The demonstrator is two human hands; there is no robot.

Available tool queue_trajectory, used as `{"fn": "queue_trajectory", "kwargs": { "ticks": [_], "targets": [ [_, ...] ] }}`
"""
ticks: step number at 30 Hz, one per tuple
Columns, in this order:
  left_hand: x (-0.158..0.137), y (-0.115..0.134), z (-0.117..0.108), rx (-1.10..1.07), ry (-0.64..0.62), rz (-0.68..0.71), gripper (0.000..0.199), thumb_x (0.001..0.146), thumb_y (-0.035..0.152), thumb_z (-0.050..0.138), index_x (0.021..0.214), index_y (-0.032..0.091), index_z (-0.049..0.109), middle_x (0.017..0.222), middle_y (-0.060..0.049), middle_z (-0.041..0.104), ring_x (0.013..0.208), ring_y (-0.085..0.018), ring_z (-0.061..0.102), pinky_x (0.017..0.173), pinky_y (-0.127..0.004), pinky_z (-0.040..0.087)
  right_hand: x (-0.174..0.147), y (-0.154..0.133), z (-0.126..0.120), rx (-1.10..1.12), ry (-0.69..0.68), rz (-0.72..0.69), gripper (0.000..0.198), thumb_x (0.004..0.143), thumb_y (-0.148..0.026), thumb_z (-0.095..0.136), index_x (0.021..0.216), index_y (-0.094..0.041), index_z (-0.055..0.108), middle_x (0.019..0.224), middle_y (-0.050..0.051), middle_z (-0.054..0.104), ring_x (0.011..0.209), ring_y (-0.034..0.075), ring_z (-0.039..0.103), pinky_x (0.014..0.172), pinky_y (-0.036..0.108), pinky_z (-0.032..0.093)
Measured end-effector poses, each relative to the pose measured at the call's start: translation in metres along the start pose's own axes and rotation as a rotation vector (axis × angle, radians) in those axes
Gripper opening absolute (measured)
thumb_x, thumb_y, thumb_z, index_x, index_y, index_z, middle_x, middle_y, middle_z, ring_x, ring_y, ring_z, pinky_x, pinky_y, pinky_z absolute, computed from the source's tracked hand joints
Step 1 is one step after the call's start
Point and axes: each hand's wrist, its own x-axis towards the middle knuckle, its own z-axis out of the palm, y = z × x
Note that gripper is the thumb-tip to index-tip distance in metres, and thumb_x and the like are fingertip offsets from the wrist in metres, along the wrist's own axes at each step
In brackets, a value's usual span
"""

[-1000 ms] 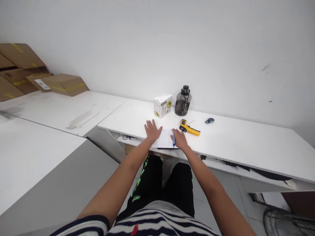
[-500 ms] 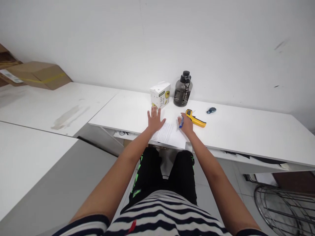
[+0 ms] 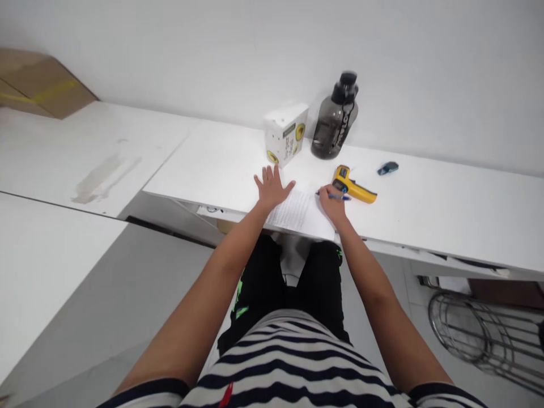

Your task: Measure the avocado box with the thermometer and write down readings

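My left hand [image 3: 272, 188] lies with spread fingers at the upper left corner of a sheet of paper [image 3: 300, 214] covered with lines of writing. Its fingertips are just in front of a white carton [image 3: 285, 135] with avocado pictures. In my right hand [image 3: 332, 205] is a blue pen [image 3: 339, 196], held over the right side of the sheet with its tip towards the left. Just beyond that hand a yellow infrared thermometer [image 3: 359, 191] rests on its side; the hand partly overlaps its head.
A dark water bottle [image 3: 334, 122] stands behind the carton, near the wall. A small dark blue object [image 3: 387, 168] lies to the right on the white table [image 3: 446, 209]. Cardboard boxes [image 3: 46, 85] are at the far left. A metal wire rack [image 3: 480, 334] sits below right.
The pen has swung from pointing down towards me to lying nearly level in my right hand. My left hand stays spread on the paper. The camera view has shifted.
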Motion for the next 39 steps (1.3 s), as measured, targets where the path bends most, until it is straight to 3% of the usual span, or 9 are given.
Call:
{"fn": "queue_trajectory", "kwargs": {
  "ticks": [4, 14, 20, 27, 32, 36, 39],
  "targets": [
    [0.009, -0.007, 0.009, -0.073, 0.003, 0.011, 0.102, 0.094, 0.08, 0.046, 0.172, 0.017, 0.028, 0.181, -0.017, 0.022, 0.17, -0.041, 0.007, 0.134, -0.066, -0.003, 0.005, 0.011, -0.001, 0.076, 0.036, -0.032, 0.045, 0.101, -0.057, 0.054, 0.069, -0.025, 0.056, 0.07, 0.0, 0.061, 0.082, 0.021, 0.065, 0.092, 0.039, 0.054],
    [0.019, -0.015, 0.018, -0.185, -0.019, 0.021, 0.098, 0.093, 0.08, 0.051, 0.169, 0.021, 0.034, 0.183, -0.01, 0.019, 0.171, -0.037, -0.004, 0.132, -0.061, -0.013, 0.012, 0.027, 0.003, 0.127, -0.067, -0.113, 0.042, 0.104, -0.056, 0.057, 0.079, -0.023, 0.063, 0.078, 0.002, 0.061, 0.097, 0.022, 0.068, 0.093, 0.042, 0.056],
    [0.019, -0.014, 0.018, -0.167, -0.04, 0.001, 0.098, 0.093, 0.079, 0.051, 0.17, 0.02, 0.032, 0.183, -0.012, 0.018, 0.17, -0.037, -0.008, 0.132, -0.06, -0.014, 0.014, 0.028, 0.003, 0.123, -0.069, -0.14, 0.038, 0.105, -0.054, 0.057, 0.086, -0.023, 0.067, 0.078, 0.002, 0.061, 0.098, 0.024, 0.068, 0.094, 0.046, 0.057],
    [0.018, -0.012, 0.018, -0.171, -0.032, 0.002, 0.095, 0.095, 0.079, 0.045, 0.168, 0.019, 0.035, 0.183, -0.012, 0.019, 0.17, -0.037, -0.012, 0.133, -0.061, -0.012, 0.011, 0.024, 0.004, 0.124, -0.067, -0.095, 0.037, 0.102, -0.049, 0.061, 0.076, -0.023, 0.064, 0.076, 0.001, 0.063, 0.09, 0.021, 0.068, 0.093, 0.043, 0.057],
    [0.017, -0.013, 0.017, -0.18, -0.01, 0.017, 0.098, 0.092, 0.08, 0.049, 0.168, 0.02, 0.035, 0.183, -0.013, 0.019, 0.17, -0.038, -0.005, 0.132, -0.062, -0.012, 0.01, 0.019, 0.003, 0.166, -0.026, -0.083, 0.044, 0.102, -0.057, 0.059, 0.077, -0.022, 0.065, 0.076, 0.0, 0.064, 0.089, 0.02, 0.069, 0.093, 0.04, 0.056],
    [0.011, -0.006, 0.009, -0.183, 0.025, -0.037, 0.105, 0.088, 0.081, 0.056, 0.17, 0.021, 0.029, 0.181, -0.014, 0.023, 0.17, -0.039, 0.005, 0.135, -0.061, -0.006, 0.007, 0.012, 0.001, 0.135, 0.058, -0.097, 0.047, 0.102, -0.064, 0.053, 0.09, -0.022, 0.07, 0.086, 0.003, 0.07, 0.092, 0.02, 0.07, 0.096, 0.039, 0.056],
    [0.021, 0.009, 0.001, -0.25, 0.092, -0.141, 0.114, 0.083, 0.08, 0.065, 0.171, 0.024, 0.02, 0.178, -0.017, 0.03, 0.168, -0.041, 0.017, 0.135, -0.066, 0.003, 0.002, 0.003, 0.003, -0.03, 0.029, -0.199, 0.04, 0.105, -0.055, 0.053, 0.099, -0.02, 0.073, 0.101, 0.008, 0.074, 0.102, 0.024, 0.07, 0.1, 0.039, 0.055]
  ]
}}
